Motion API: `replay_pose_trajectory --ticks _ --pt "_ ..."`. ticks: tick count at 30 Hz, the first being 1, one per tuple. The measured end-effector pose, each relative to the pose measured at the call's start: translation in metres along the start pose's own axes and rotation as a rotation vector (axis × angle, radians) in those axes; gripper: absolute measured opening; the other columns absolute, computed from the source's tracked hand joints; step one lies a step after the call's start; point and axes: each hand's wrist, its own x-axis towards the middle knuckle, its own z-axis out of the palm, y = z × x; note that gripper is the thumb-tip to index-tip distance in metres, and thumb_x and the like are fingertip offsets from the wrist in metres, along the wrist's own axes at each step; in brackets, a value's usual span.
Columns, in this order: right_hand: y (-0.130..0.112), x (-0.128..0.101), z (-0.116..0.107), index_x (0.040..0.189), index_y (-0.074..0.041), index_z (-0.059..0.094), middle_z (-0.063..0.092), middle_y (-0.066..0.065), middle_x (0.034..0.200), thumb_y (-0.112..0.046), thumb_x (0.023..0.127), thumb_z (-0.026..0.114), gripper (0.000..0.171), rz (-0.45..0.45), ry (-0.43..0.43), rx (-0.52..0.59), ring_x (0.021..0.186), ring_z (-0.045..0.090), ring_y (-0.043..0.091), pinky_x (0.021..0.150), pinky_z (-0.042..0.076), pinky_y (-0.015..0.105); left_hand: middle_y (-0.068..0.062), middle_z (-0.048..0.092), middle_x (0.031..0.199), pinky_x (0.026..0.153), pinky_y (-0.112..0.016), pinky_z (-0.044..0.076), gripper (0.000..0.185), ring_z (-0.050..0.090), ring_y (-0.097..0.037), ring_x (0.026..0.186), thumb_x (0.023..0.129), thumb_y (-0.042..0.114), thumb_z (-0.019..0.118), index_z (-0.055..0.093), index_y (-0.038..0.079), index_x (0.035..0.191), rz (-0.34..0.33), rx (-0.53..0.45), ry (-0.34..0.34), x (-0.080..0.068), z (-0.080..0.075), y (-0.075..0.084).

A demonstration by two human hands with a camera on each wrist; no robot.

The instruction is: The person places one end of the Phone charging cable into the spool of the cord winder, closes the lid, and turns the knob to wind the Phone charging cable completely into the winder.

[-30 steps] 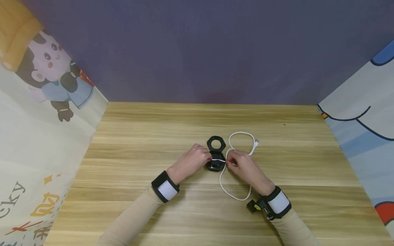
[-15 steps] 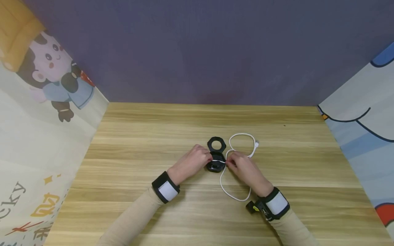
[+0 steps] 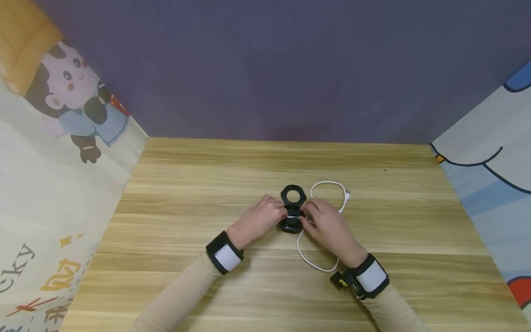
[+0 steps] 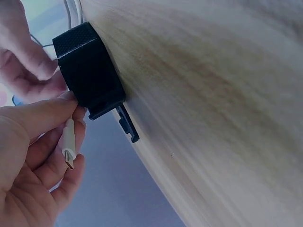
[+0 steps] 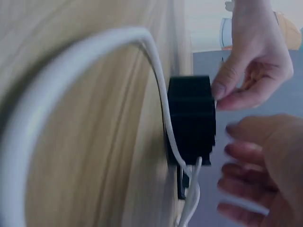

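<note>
A black octagonal case [image 3: 291,227] rests on the table, its ring-shaped lid [image 3: 285,196] flipped back on the far side. A white USB cable [image 3: 318,267] runs across the case and loops out to the right. My left hand [image 3: 258,221], at the case's left side, pinches the cable close to its small metal-tipped plug [image 4: 69,142]. My right hand [image 3: 332,229] is at the case's right edge. In the right wrist view its fingers [image 5: 244,184] are spread and slightly bent, apart from the case [image 5: 191,118] and the cable [image 5: 102,40].
The cable's larger USB plug [image 3: 347,194] lies on the wooden table [image 3: 199,170] to the right. A dark blue-grey wall [image 3: 265,69] rises behind the table, with cartoon-printed panels on both sides.
The right hand has let go of the cable at the case's right edge; its thumb and forefinger have parted and moved slightly left over the case. The left hand stays in place.
</note>
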Motion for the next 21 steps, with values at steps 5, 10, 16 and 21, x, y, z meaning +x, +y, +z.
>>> replay_pose_trajectory --ticks 5,10,16,21 --pt "-0.008 0.003 0.007 0.113 -0.005 0.072 0.069 0.010 0.120 -0.023 0.089 0.084 0.032 -0.104 -0.033 0.041 0.109 0.067 0.027 0.094 0.057 0.044 0.001 0.077 0.097 0.095 -0.032 0.052 0.008 0.071 -0.013 0.093 0.097 0.013 0.071 0.079 0.012 0.098 0.012 0.013 0.014 0.000 0.001 0.000" --pt "-0.012 0.005 0.013 0.105 -0.006 0.077 0.070 0.011 0.117 -0.018 0.087 0.084 0.023 -0.145 -0.016 0.029 0.105 0.068 0.026 0.089 0.058 0.041 0.002 0.078 0.098 0.096 -0.032 0.050 0.009 0.072 -0.014 0.095 0.098 0.018 0.071 0.079 0.014 0.099 -0.012 0.008 0.021 0.000 0.003 -0.002" --pt "-0.013 0.007 0.015 0.103 -0.005 0.080 0.070 0.010 0.114 -0.014 0.087 0.084 0.020 -0.173 -0.009 0.037 0.105 0.067 0.025 0.089 0.058 0.040 0.002 0.076 0.092 0.094 -0.034 0.049 0.012 0.072 -0.017 0.091 0.097 0.025 0.073 0.076 0.015 0.092 -0.093 0.018 0.013 -0.002 0.003 -0.005" --pt "-0.012 0.007 0.013 0.106 -0.005 0.080 0.070 0.009 0.113 -0.016 0.088 0.083 0.022 -0.180 -0.016 0.025 0.104 0.067 0.025 0.088 0.058 0.039 0.001 0.076 0.095 0.092 -0.034 0.051 0.010 0.071 -0.016 0.092 0.098 0.024 0.072 0.077 0.016 0.095 -0.101 -0.002 0.012 -0.004 0.001 -0.007"
